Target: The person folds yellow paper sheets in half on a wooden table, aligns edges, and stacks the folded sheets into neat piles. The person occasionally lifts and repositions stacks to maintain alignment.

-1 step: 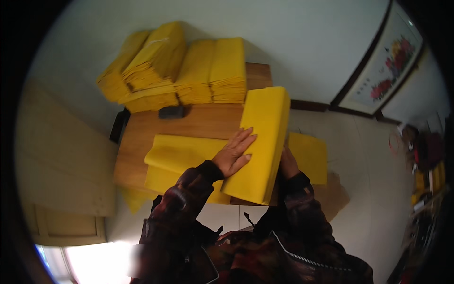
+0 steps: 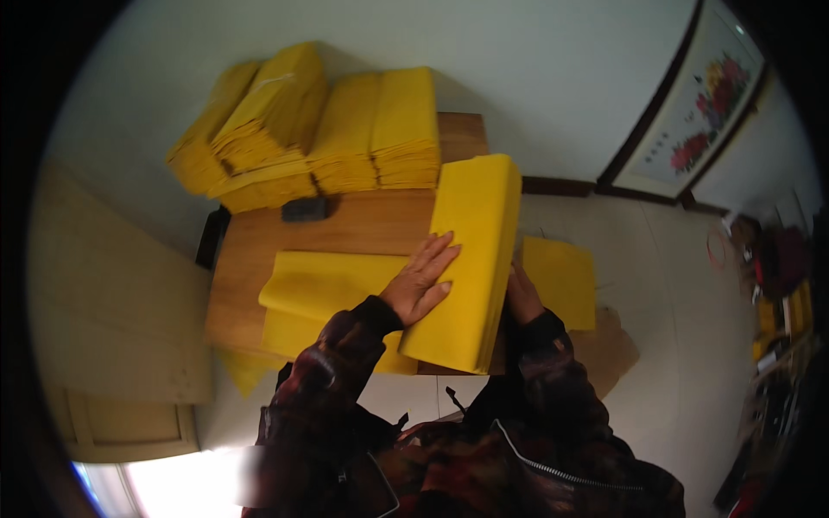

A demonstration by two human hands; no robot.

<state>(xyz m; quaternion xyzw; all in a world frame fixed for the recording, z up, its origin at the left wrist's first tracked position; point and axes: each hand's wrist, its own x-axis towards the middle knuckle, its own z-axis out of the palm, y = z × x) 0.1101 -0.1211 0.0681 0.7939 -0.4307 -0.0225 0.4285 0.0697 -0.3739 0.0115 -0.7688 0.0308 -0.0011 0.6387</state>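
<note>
A thick folded bundle of yellow sheets (image 2: 471,250), paper or cloth, stands slanted over the table's right part. My left hand (image 2: 423,281) lies flat on its broad face with the fingers spread. Against the bundle's right side is my right hand (image 2: 522,295), its fingertips hidden behind the edge. Under and left of the bundle, a yellow sheet (image 2: 332,281) with a folded-over edge lies on the wooden table (image 2: 363,226). Another yellow sheet (image 2: 560,281) shows to the right of my right hand.
Several yellow folded stacks (image 2: 406,129) fill the table's back, against the wall, some tied. A dark grey block (image 2: 304,209) sits before them. At the left stands a pale wooden cabinet (image 2: 121,293). A framed flower picture (image 2: 704,112) and cluttered items (image 2: 781,259) are on the right.
The background has slid slightly left in the view. Both hands keep their places on the bundle.
</note>
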